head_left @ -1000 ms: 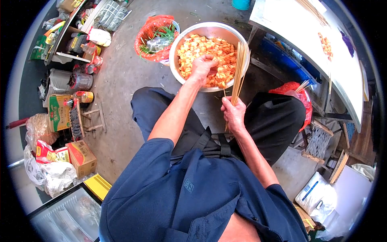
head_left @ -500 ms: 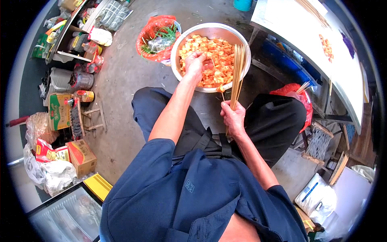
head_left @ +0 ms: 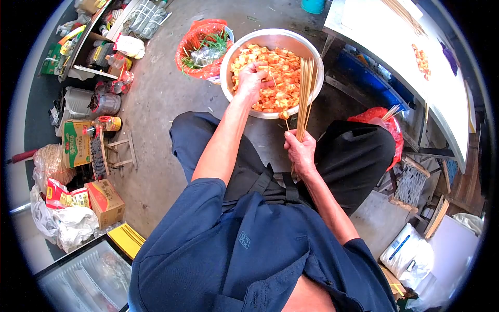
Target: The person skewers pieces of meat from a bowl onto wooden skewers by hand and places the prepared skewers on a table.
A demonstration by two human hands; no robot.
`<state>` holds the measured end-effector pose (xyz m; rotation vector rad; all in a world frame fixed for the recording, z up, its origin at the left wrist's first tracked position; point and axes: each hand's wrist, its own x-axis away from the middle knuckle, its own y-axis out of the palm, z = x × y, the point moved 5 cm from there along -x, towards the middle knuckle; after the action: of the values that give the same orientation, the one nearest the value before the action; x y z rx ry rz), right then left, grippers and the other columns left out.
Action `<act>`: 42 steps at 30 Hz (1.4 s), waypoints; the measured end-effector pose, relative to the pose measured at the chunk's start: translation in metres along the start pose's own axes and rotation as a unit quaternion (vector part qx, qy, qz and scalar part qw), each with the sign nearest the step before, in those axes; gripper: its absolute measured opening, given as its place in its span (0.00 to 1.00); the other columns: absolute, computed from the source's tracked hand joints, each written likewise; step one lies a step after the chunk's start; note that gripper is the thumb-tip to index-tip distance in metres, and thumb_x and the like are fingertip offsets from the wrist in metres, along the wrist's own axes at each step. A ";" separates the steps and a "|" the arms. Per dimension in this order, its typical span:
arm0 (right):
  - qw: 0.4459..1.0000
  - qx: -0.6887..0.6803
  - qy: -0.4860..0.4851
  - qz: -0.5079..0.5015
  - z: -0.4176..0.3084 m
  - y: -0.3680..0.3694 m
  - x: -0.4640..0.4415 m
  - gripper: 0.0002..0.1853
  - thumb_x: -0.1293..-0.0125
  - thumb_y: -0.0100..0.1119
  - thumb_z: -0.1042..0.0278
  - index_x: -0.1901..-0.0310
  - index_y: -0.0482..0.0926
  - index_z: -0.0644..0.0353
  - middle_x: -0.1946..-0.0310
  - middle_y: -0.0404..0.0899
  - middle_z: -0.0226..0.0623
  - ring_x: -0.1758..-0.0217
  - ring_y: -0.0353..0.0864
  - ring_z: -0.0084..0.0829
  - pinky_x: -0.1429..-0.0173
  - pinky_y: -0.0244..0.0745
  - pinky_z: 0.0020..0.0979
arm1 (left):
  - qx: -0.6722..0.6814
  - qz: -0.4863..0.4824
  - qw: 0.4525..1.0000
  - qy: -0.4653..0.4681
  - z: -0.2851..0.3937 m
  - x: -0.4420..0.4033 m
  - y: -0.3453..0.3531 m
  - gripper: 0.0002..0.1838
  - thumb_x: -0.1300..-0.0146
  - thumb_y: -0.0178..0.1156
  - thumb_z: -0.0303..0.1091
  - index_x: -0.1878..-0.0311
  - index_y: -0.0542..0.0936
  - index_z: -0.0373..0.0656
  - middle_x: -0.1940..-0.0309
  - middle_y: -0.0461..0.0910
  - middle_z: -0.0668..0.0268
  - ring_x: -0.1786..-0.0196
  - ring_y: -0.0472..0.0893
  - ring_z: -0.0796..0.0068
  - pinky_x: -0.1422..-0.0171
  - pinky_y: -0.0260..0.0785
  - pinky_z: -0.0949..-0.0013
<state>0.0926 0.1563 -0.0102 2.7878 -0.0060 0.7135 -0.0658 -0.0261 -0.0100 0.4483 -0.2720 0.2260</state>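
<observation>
A wide metal bowl [head_left: 226, 92] holds many orange, sauce-coated pieces that look like marinated meat [head_left: 283, 93]. Inside its left part, my left hand [head_left: 250, 81] reaches down over the pieces, thumb and fingers pinched together on a piece of meat, partly hidden by the fingers. My right hand [head_left: 301, 150], in front of the bowl's near rim, is closed round a bundle of bamboo skewers [head_left: 306, 96] pointing up and away. Apart from the bundle, it also holds one skewer [head_left: 287, 125] with an orange piece [head_left: 284, 115] on its tip.
Left of the bowl stands a bucket lined with a red bag [head_left: 189, 49], with green leaves in it. At the right is a white table [head_left: 374, 31] bearing skewers and loaded sticks. A red bag [head_left: 397, 136] with skewers sits beside my right knee. Boxes and jars line the left.
My left hand has shifted slightly within the bowl, toward its left side. My right hand keeps its place with the skewers.
</observation>
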 end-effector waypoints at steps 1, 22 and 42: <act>1.000 0.002 -0.003 -0.002 0.001 0.000 -0.001 0.05 0.35 0.60 0.69 0.64 0.75 0.59 0.84 0.72 0.26 0.90 0.59 0.13 0.87 0.50 0.17 | 0.000 0.000 1.000 0.000 -0.001 -0.001 -0.001 0.08 0.37 0.55 0.22 0.55 0.73 0.41 0.62 0.78 0.64 0.63 0.82 0.64 0.60 0.81 0.59; 1.000 0.001 0.007 -0.007 -0.001 0.000 0.000 0.06 0.37 0.61 0.67 0.66 0.77 0.59 0.83 0.73 0.25 0.87 0.62 0.13 0.84 0.54 0.19 | -0.019 -0.039 0.998 -0.038 -0.007 0.002 0.009 0.05 0.32 0.50 0.24 0.55 0.71 0.36 0.59 0.81 0.54 0.57 0.84 0.59 0.57 0.81 0.63; 0.999 -0.007 0.038 0.006 0.004 -0.002 -0.001 0.06 0.36 0.60 0.67 0.67 0.75 0.59 0.84 0.72 0.25 0.89 0.60 0.14 0.86 0.52 0.19 | 0.052 -0.048 0.997 0.023 -0.005 0.003 0.011 0.04 0.34 0.52 0.23 0.58 0.70 0.38 0.60 0.78 0.56 0.57 0.83 0.54 0.55 0.82 0.56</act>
<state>0.0936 0.1573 -0.0141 2.7469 -0.0123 0.8180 -0.0654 -0.0134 -0.0092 0.5573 -0.1941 0.1560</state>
